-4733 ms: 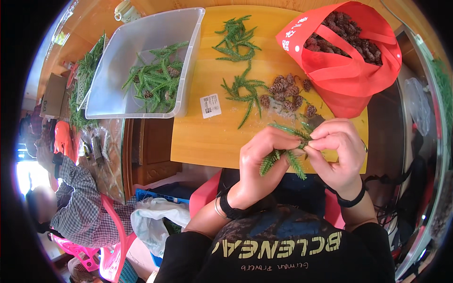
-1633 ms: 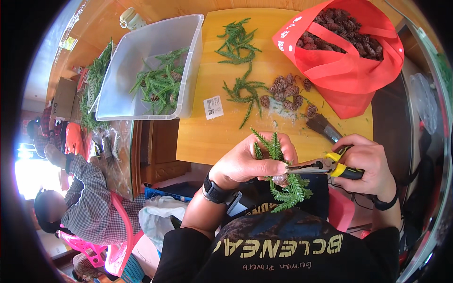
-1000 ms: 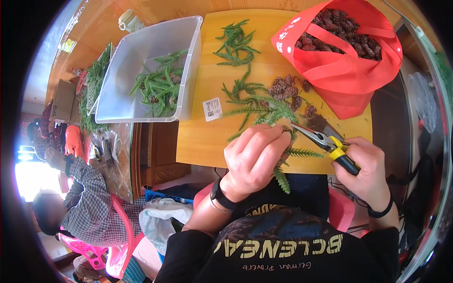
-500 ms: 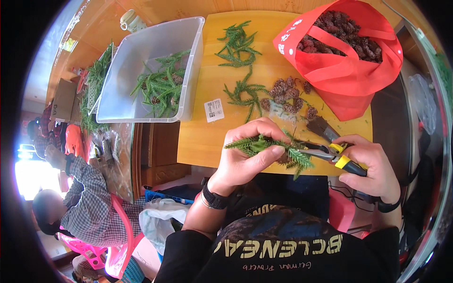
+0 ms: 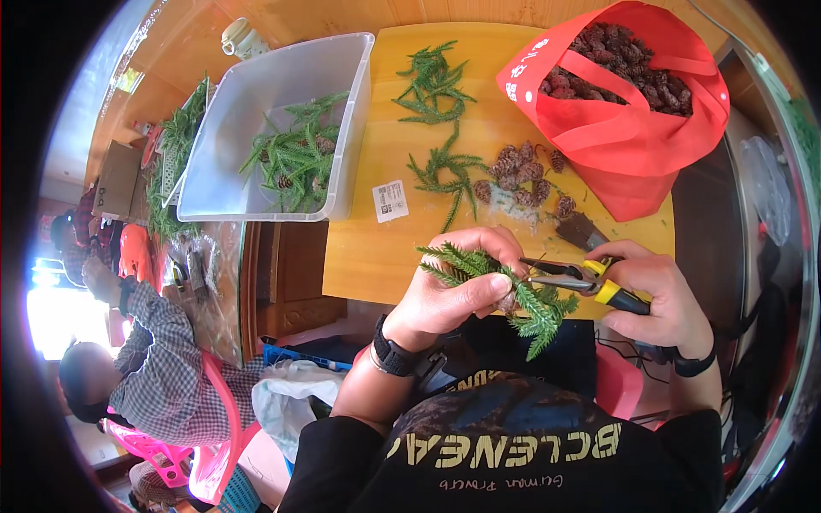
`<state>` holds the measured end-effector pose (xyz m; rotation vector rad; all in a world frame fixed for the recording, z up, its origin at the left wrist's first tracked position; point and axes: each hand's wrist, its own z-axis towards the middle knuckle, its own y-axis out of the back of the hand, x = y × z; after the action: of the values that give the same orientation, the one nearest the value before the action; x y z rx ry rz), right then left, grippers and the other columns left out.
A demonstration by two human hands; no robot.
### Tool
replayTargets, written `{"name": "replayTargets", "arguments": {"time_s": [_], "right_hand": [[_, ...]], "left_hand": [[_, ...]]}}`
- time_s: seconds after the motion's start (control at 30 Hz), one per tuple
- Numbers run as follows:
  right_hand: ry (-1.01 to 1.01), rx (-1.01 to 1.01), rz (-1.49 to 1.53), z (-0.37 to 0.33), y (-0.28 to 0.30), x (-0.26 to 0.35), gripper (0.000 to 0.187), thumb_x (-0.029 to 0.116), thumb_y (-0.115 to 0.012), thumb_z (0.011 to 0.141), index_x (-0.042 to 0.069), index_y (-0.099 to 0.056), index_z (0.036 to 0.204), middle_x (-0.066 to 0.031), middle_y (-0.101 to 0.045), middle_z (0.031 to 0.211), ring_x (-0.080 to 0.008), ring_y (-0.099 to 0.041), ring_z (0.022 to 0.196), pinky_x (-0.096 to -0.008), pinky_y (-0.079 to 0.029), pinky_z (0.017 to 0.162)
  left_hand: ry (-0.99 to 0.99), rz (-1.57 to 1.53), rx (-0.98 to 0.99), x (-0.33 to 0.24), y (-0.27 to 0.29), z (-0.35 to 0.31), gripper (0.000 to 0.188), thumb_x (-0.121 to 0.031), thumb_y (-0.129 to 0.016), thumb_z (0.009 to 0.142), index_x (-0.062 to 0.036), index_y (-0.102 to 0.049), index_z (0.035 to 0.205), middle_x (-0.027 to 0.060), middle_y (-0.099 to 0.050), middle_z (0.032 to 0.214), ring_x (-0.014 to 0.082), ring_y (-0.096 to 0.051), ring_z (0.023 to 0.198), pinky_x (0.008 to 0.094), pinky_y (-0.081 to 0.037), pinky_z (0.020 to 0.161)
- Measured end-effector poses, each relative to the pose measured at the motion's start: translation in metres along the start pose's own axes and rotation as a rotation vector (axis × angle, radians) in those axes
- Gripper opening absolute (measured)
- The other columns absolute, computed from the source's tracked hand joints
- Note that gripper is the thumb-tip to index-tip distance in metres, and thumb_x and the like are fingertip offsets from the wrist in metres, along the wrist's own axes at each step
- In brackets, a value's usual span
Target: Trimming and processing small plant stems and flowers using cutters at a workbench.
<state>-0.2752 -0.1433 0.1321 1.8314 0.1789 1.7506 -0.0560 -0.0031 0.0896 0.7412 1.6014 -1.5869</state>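
Two hands: both occupied, at the near edge of the yellow table point(image 5: 368, 265).
Left hand point(image 5: 453, 295): thumb and fingers pinching a green pine sprig point(image 5: 539, 321); pinecone point(image 5: 506, 303) by the thumb, partly hidden.
Right hand point(image 5: 654, 286): wrapped on yellow-and-black handles of needle-nose pliers point(image 5: 611, 292).
Pliers: pointing left, jaws parted, tips right at the sprig; can't tell if they touch it.
Sprig: between the hands, needles out both sides of left grip.
Loose pinecones point(image 5: 522, 171): clustered on table, beyond the hands.
Sprig pieces point(image 5: 446, 171): curled on table, left of that cluster; more at far side.
White label point(image 5: 391, 201): flat on table, left of those pieces.
Red bag point(image 5: 616, 150): far right, full of pinecones.
Clear bin point(image 5: 256, 215): far left, sprigs and pinecones inside.
Co-worker: left side, plaid sleeve point(image 5: 184, 368).
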Motion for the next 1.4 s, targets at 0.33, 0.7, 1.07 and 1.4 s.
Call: {"name": "replayTargets", "arguments": {"time_s": [0.33, 0.7, 1.07, 1.4], "right_hand": [[0.143, -0.099, -0.071, 0.005, -0.008, -0.005, 0.024, 0.021, -0.073, 0.063, 0.002, -0.06, 0.07, -0.0077, -0.06, 0.069, -0.034, -0.06, 0.084, -0.0391, -0.049, 0.076], [0.176, -0.203, -0.336, -0.001, -0.008, -0.001, 0.024, 0.013, -0.074, 0.058, 0.002, -0.053, 0.063, -0.0097, -0.053, 0.059, -0.0332, -0.06, 0.07, -0.0362, -0.049, 0.064], [-0.165, -0.215, -0.217, -0.008, -0.009, 0.018, 0.022, 0.012, -0.071, 0.067, -0.002, -0.054, 0.069, -0.0169, -0.058, 0.073, -0.0335, -0.059, 0.077, -0.0359, -0.047, 0.065], [-0.025, -0.03, 0.016, -0.001, -0.006, -0.009, 0.027, 0.022, -0.069, 0.068, -0.002, -0.059, 0.073, -0.013, -0.058, 0.073, -0.0375, -0.056, 0.101, -0.0409, -0.044, 0.082]], "left_hand": [[0.099, -0.07, 0.043, 0.001, 0.004, -0.001, 0.031, -0.025, -0.072, 0.073, 0.0005, -0.055, 0.08, 0.0104, -0.053, 0.078, 0.0142, -0.05, 0.064, 0.0242, -0.039, 0.052], [-0.014, 0.303, -0.08, -0.009, 0.002, 0.002, 0.017, -0.011, -0.068, 0.074, 0.0004, -0.056, 0.08, 0.0101, -0.056, 0.076, 0.016, -0.054, 0.066, 0.0244, -0.042, 0.054], [-0.499, 1.018, -0.144, -0.007, 0.001, 0.007, 0.017, 0.004, -0.068, 0.071, -0.0003, -0.061, 0.086, 0.0081, -0.061, 0.078, 0.0171, -0.059, 0.067, 0.0263, -0.047, 0.06], [0.179, 0.096, -0.033, -0.006, 0.006, 0.0, 0.026, -0.019, -0.068, 0.077, 0.0016, -0.058, 0.088, 0.0097, -0.055, 0.086, 0.0082, -0.048, 0.059, 0.019, -0.035, 0.048]]}}
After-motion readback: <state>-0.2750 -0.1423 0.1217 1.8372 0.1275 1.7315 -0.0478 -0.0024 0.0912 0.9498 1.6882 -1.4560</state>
